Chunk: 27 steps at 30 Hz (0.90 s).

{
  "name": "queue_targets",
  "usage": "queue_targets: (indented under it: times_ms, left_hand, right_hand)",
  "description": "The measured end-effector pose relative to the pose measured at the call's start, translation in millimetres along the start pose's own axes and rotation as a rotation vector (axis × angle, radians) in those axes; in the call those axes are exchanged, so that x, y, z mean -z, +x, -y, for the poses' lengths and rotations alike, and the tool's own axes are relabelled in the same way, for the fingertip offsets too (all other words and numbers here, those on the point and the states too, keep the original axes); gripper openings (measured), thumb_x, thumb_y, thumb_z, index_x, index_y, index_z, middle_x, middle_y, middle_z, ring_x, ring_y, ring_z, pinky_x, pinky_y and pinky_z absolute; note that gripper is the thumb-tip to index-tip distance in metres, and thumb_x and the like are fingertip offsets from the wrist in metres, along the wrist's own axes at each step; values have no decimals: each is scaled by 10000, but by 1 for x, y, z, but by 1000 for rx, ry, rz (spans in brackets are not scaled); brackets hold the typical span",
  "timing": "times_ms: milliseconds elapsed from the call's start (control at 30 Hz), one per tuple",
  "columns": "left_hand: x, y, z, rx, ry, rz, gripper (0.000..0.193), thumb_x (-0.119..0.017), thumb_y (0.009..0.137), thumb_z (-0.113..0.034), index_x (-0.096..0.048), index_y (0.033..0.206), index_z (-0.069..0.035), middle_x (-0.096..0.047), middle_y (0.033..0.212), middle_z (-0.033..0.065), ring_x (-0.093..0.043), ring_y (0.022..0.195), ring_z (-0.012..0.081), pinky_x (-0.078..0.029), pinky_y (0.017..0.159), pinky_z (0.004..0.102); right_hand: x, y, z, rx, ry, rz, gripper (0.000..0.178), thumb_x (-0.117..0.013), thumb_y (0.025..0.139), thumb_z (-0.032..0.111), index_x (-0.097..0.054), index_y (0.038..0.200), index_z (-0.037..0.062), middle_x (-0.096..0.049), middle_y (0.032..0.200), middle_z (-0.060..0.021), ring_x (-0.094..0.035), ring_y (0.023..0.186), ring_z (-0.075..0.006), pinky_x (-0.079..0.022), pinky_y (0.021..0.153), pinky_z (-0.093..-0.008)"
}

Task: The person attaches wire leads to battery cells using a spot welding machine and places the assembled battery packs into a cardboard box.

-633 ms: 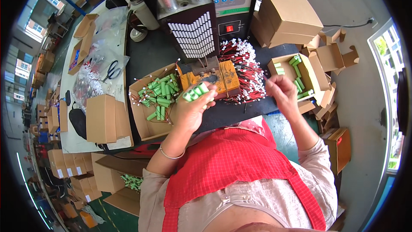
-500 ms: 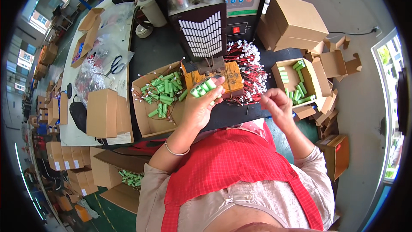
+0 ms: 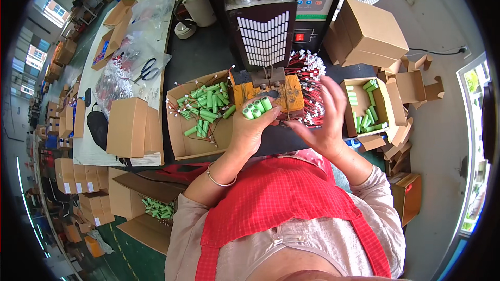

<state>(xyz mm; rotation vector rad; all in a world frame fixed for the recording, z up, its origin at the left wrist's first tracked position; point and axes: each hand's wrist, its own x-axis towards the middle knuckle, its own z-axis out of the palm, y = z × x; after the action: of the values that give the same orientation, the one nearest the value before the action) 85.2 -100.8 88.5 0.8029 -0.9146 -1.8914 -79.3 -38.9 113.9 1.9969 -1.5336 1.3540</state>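
Observation:
My left hand [image 3: 249,134] is closed around several green cylindrical battery cells [image 3: 258,107], their ends facing up. It sits in front of the worn orange block [image 3: 294,93] under the black machine head [image 3: 263,34], whose two thin pins point down at the block. To the right, my right hand [image 3: 327,125] is empty, its fingers spread and slightly blurred. It hovers beside the block, in front of a heap of red-and-black wires with white connectors [image 3: 310,65].
An open carton [image 3: 179,148] on the left holds green cells with wires attached. A smaller carton [image 3: 388,105] at right holds plain green cells. Scissors [image 3: 148,71] lie on the white table. A closed cardboard box [image 3: 372,31] stands beside the machine.
My right hand has opened from bent fingers and risen toward the wire heap and block. My left hand still grips the cells. The whole view has shifted slightly.

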Motion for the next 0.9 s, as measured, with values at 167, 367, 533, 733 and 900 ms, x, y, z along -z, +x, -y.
queue_targets:
  times_ms: [167, 367, 533, 733, 900]
  left_hand:
    - [4, 2, -6, -5, -14, -23, 242, -677, 753, -14, -574, 971, 9, -615, 856, 40, -600, 739, 96, -507, 609, 214]
    - [8, 8, -12, -31, 123, 18, 241, -684, 758, -49, -586, 965, 25, -619, 853, 57, -608, 748, 124, -514, 635, 244]
    - [19, 28, -16, -582, 962, 76, 238, -721, 676, -54, -632, 895, -31, -620, 812, 107, -622, 739, 225, -495, 648, 309]
    - [14, 33, -21, -600, 1091, 68, 220, -702, 680, -83, -627, 882, -38, -621, 802, 136, -616, 723, 294, -491, 618, 345]
    - [16, 40, -17, -556, 1149, 52, 187, -696, 691, -138, -628, 838, -46, -618, 761, 156, -611, 686, 330, -489, 581, 380]
  right_hand:
    - [-9, 7, 9, -200, 218, 250, 523, -755, 672, 226, -549, 1111, 28, -581, 1017, -142, -577, 879, -243, -459, 751, -340]
    - [-23, 0, -14, -865, 794, 432, 199, -619, 848, 185, -648, 874, -10, -582, 653, 9, -514, 570, -35, -422, 495, -187]
    - [-29, 16, -20, -968, 767, 514, 208, -626, 843, 221, -650, 852, 15, -568, 625, 23, -484, 532, -20, -395, 463, -175]
    - [-37, 18, -22, -924, 727, 533, 193, -631, 840, 214, -651, 850, 22, -572, 639, 20, -498, 548, -28, -410, 472, -177]
    - [-39, 18, -22, -856, 677, 541, 192, -631, 839, 206, -653, 862, 17, -576, 645, 15, -498, 551, -29, -413, 485, -181]
